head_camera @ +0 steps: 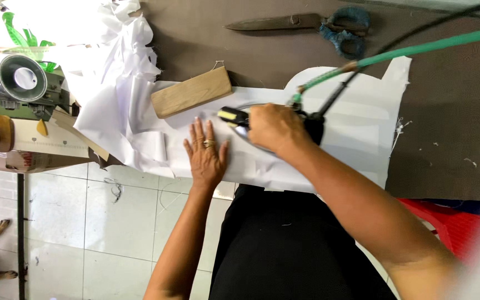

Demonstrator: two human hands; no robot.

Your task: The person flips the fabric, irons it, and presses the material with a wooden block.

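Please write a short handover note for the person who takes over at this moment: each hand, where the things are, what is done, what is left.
Left hand: open, flat on the white fabric piece, pressing it to the brown table.
Right hand: closed grip on the iron, which sits on the fabric; its green hose and black cord run off to the right.
Nearby: wooden block on the fabric's edge, scissors at the table's far side, loose white cloth at left.
Done: fabric laid flat. Left: cannot tell how much is pressed.
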